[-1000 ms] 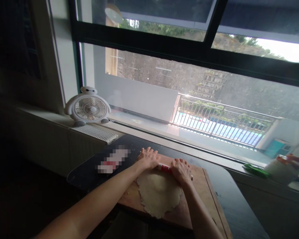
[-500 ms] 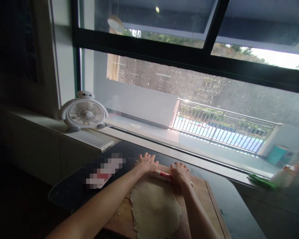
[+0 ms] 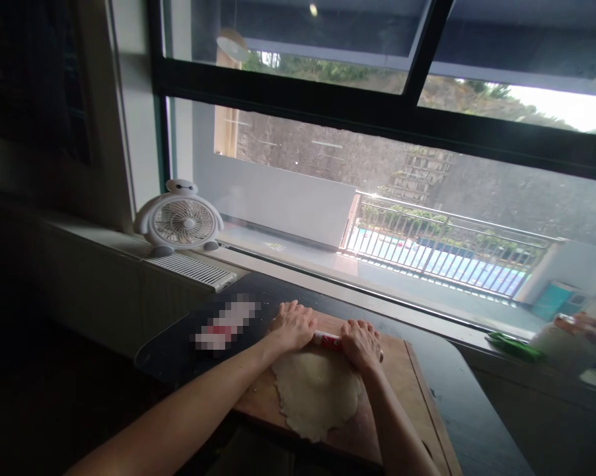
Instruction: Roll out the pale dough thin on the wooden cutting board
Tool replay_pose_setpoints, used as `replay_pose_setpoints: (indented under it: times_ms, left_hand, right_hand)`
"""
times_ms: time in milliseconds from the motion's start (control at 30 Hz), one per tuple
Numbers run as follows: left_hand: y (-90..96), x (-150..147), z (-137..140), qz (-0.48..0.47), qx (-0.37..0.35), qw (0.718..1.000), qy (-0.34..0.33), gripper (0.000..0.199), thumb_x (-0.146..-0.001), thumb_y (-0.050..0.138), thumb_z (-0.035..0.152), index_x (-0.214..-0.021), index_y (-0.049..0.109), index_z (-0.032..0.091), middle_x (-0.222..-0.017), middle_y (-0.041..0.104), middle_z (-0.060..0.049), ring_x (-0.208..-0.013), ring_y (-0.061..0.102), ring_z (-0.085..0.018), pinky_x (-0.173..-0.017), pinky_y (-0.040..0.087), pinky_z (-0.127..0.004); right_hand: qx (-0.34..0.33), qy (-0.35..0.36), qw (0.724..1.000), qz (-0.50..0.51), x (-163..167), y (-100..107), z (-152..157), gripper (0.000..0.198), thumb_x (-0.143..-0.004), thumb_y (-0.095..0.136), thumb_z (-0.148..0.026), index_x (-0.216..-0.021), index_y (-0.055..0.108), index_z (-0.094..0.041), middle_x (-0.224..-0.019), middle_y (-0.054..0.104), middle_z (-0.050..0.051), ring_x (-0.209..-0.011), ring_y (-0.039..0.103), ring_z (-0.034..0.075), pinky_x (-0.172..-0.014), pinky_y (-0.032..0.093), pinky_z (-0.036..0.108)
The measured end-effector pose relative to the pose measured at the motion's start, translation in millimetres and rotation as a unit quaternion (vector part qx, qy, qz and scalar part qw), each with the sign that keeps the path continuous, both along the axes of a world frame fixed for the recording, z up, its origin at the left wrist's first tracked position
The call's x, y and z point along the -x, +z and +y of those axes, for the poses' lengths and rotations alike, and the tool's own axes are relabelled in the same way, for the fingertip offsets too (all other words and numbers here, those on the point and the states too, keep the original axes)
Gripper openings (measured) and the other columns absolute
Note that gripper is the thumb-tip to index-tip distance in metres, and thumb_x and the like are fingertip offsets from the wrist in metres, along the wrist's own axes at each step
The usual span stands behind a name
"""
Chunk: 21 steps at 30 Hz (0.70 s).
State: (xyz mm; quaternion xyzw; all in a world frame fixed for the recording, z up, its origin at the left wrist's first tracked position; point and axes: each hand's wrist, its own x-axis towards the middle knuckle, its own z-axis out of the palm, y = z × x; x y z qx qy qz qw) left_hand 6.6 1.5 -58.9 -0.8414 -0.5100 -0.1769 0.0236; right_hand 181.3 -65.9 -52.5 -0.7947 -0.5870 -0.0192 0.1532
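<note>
head view | left hand (image 3: 294, 327), right hand (image 3: 361, 344): palms down over rolling pin (image 3: 329, 340), fingers forward, can't tell if gripping | dough (image 3: 318, 393): flat on board (image 3: 397, 370), toward counter's (image 3: 469, 390) near edge

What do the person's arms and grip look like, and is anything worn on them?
The left grip and right grip are ungloved human hands. The left forearm and right forearm taper away from the camera, bare of sleeves, watch or bracelet where they show. Whether a ring is worn, I can't tell.
</note>
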Motion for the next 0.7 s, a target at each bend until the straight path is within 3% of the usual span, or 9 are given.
replay_pose_setpoints:
  times_ms: [400, 533, 700]
  left_hand:
    - [-7.0, -18, 66, 0.002, 0.052, 0.998, 0.032, 0.045, -0.082, 0.032, 0.046, -0.112, 0.054, 0.021, -0.12, 0.056, -0.013, -0.12, 0.039, -0.031, -0.097, 0.024, -0.057]
    - [-7.7, -15, 57, -0.005, 0.034, 0.999, 0.017, 0.044, -0.083, 0.033, 0.047, -0.115, 0.053, 0.024, -0.122, 0.055, -0.01, -0.124, 0.036, -0.03, -0.1, 0.021, -0.055]
    - [-5.0, -4, 20, -0.014, -0.011, 1.0, -0.006, 0.044, -0.086, 0.03, 0.044, -0.113, 0.056, 0.021, -0.12, 0.055, -0.012, -0.123, 0.035, -0.03, -0.103, 0.018, -0.053]
  right_hand:
    - [0.022, -0.022, 0.999, 0.029, -21, -5, 56, 0.041, -0.087, 0.029, -0.043, -0.104, 0.059, -0.02, -0.11, 0.057, 0.012, -0.108, 0.046, 0.026, -0.089, 0.031, 0.042]
    - [0.013, -0.019, 0.999, 0.025, -19, -6, 50, 0.041, -0.087, 0.029, -0.043, -0.103, 0.06, -0.022, -0.11, 0.056, 0.01, -0.109, 0.045, 0.026, -0.089, 0.03, 0.042]
    - [-0.007, -0.012, 1.0, 0.014, -4, -3, 17, 0.042, -0.09, 0.024, -0.041, -0.1, 0.06, -0.024, -0.11, 0.057, 0.008, -0.108, 0.044, 0.025, -0.09, 0.029, 0.04]
